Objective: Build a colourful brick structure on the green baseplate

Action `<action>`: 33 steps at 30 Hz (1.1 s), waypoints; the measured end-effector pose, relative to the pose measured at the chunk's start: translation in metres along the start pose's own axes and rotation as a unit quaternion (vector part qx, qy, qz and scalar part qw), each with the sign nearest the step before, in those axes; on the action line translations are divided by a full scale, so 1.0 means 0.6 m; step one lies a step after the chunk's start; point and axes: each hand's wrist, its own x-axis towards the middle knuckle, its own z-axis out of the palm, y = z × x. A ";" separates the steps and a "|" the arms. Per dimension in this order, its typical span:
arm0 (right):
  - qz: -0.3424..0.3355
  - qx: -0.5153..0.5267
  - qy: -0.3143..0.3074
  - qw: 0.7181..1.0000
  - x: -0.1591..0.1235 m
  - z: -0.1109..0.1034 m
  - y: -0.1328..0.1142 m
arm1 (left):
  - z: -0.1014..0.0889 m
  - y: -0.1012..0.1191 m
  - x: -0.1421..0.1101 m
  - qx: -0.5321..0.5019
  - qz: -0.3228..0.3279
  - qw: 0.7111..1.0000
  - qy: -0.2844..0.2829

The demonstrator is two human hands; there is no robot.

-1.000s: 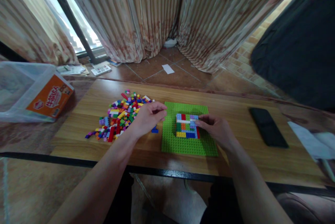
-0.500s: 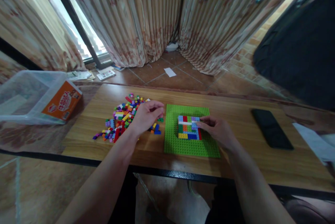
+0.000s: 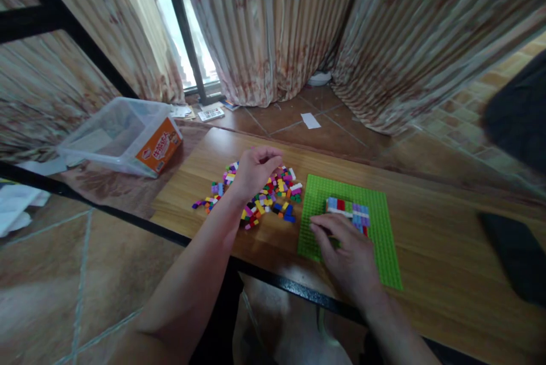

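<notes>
A green studded baseplate (image 3: 381, 228) lies on the wooden table (image 3: 426, 240) and carries a low block of coloured bricks (image 3: 350, 210). My right hand (image 3: 347, 254) rests flat on the plate's near left part, fingers stretched out toward the block's front edge, holding nothing. A pile of small loose coloured bricks (image 3: 268, 197) lies left of the plate. My left hand (image 3: 256, 169) hovers over that pile with its fingers curled and the fingertips pinched together; what they hold, if anything, is too small to see.
A clear plastic tub (image 3: 121, 135) with an orange label stands at the far left on a brown cloth. A black phone (image 3: 518, 254) lies on the table at the right. Curtains, a window and a tiled floor with scattered papers lie beyond the table.
The view has swung left. My left hand moved from the plate's edge up over the brick pile. My right hand left the block's right side and now lies on the plate's near left.
</notes>
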 end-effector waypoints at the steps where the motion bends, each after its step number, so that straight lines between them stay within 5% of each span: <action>1: -0.022 0.006 -0.019 1.000 -0.003 0.013 -0.010 | -0.006 0.002 0.003 -0.007 0.004 1.000 0.012; 7: -0.071 0.027 -0.054 0.996 -0.015 0.056 -0.026 | -0.047 0.023 0.012 -0.053 0.036 0.994 0.089; 15: -0.028 -0.011 -0.029 0.999 -0.005 0.084 -0.026 | -0.084 0.050 0.004 -0.066 0.050 0.986 0.148; 26: -0.006 -0.093 -0.013 0.996 0.053 0.171 -0.050 | -0.121 0.063 0.003 -0.124 0.038 0.975 0.181; 33: -0.006 -0.169 0.018 0.985 0.054 0.156 -0.020 | -0.127 0.066 0.004 -0.133 0.024 0.972 0.190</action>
